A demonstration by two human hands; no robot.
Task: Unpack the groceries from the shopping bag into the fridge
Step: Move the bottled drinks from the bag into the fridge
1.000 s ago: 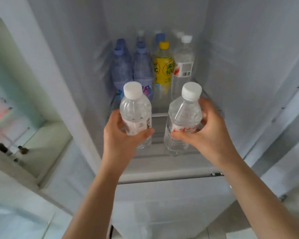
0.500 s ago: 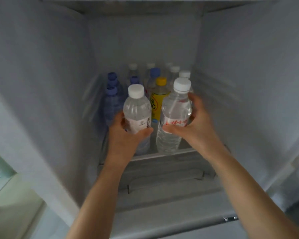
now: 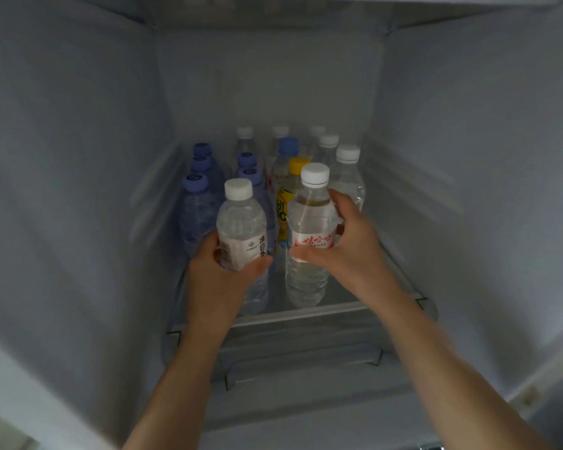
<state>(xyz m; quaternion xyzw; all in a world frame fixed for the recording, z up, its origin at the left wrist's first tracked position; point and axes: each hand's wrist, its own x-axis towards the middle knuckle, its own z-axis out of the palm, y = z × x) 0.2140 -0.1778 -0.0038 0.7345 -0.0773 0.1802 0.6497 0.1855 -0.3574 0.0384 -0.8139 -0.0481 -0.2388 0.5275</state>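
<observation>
**Legible text on bottles, fridge shelf**

Right-held clear bottle (image 3: 310,235): white label band carries red Chinese characters, reading 娃哈哈; a smaller line beneath is too fine to read.

Left-held clear bottle (image 3: 241,235): white label shows a small grey round logo and dark vertical characters, partly cut off; 凉白水 is likely, not certain.

Yellow-capped bottle (image 3: 285,203) between them: yellow label shows part of large dark letters, "C" readable.

Blue caps (image 3: 195,182): faint marks, illegible.

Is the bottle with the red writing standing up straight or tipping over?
Upright. The bottle with the red writing has its white cap pointing up, held by the right hand above the fridge shelf.
</observation>
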